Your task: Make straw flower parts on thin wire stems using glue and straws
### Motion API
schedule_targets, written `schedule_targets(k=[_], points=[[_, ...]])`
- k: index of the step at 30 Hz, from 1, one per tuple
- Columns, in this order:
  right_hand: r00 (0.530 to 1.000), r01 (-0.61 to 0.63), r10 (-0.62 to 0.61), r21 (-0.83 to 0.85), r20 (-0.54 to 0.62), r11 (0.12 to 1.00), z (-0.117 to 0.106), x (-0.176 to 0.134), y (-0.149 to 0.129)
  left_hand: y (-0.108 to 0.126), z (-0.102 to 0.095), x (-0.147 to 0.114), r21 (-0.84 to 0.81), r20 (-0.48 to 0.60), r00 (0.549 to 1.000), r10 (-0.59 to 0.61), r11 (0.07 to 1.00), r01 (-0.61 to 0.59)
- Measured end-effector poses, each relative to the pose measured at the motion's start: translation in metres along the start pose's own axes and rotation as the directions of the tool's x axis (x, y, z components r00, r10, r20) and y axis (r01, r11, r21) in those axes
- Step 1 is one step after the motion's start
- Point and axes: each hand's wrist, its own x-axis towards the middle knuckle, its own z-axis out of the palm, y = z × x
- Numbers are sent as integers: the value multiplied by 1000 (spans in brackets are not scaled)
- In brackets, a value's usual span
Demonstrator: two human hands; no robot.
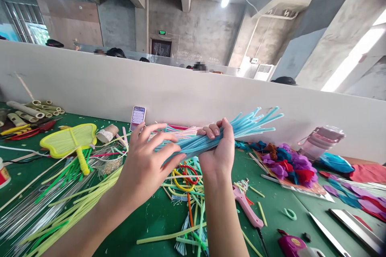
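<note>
A thick bundle of light blue pipe cleaners (pixel 196 146) is held up above the table, its right end fanning out. My right hand (pixel 218 144) wraps around the middle of the bundle, fingers and thumb closed. At the bundle's left end is my left hand (pixel 149 156), back toward me, its curved fingers and thumb around the stems; the fingertips are partly hidden. Pink pipe cleaners (pixel 188 131) lie behind the bundle. Below the hands, a tangle of green, yellow and red pipe cleaners (pixel 193 200) covers part of the green table.
A yellow butterfly-shaped piece (pixel 69 140), yellow pipe cleaners (pixel 78 213) and thin wires (pixel 33 213) lie left. A phone (pixel 138 118) leans on the white partition (pixel 181 92). Rightward are a pink glue gun (pixel 249 209), purple petals (pixel 297 162), a bottle (pixel 322 142) and scissors (pixel 327 233).
</note>
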Motion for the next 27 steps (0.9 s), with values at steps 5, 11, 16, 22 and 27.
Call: schedule_targets(k=[5, 11, 16, 22, 27], points=[[999, 20, -20, -16, 26, 1000, 0, 1, -2, -1, 0, 2, -42, 9, 999, -44, 998, 45], [995, 70, -67, -49, 67, 996, -2, 0, -4, -5, -4, 1, -45, 27, 998, -57, 997, 58], [994, 73, -68, -61, 87, 995, -2, 1, -7, -10, -7, 1, -34, 13, 999, -52, 998, 52], [997, 24, -24, 8, 71, 1000, -4, 4, -15, -7, -14, 3, -43, -11, 1000, -24, 999, 24], [996, -2, 0, 19, 91, 1000, -3, 3, -12, -3, -9, 3, -24, -32, 998, 48, 999, -49]])
